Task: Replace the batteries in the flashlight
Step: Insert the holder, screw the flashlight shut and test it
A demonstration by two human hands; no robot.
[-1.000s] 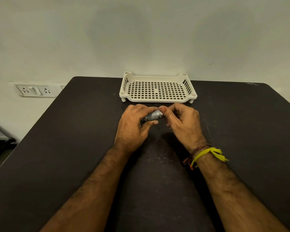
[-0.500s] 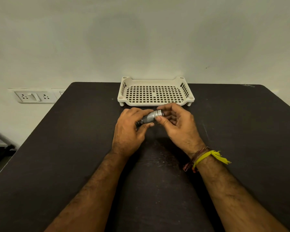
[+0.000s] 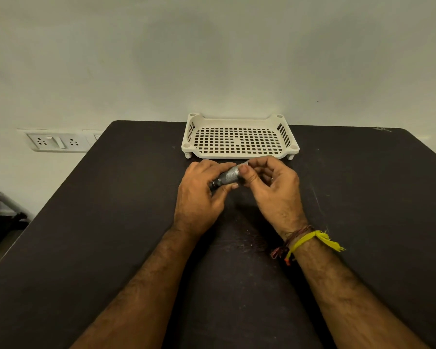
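Knurled silver metal is gripped between both hands: the flashlight (image 3: pixel 228 176) is held just above the dark table (image 3: pixel 116 222), a little short of its far edge and about midway between the left and right edges. The barrel is tilted, its right end raised toward the far edge, its left end lower and nearer the person.

The left hand (image 3: pixel 199 195) is curled round the lower, darker end of the flashlight; its thumb is pressed along the underside and the fingers are wrapped over the top, so that end is mostly hidden. A ringed section of the body can be seen at the left fingers.

The right hand (image 3: pixel 272 187) is closed on the upper end. The thumb (image 3: pixel 245 172) is laid across the knurled part, and the curled fingers are gathered behind the tip, which is pinched between them. Whether a cap is seated or loose at that end cannot be told, as it is covered by the fingers.

A yellow thread band (image 3: pixel 310 239) and darker threads are worn at the right wrist.

Just beyond the hands, at the table's far edge, a cream perforated tray (image 3: pixel 237 153) is seen standing on short feet. A wall socket panel (image 3: pixel 57 142) is seen past the table's left edge.
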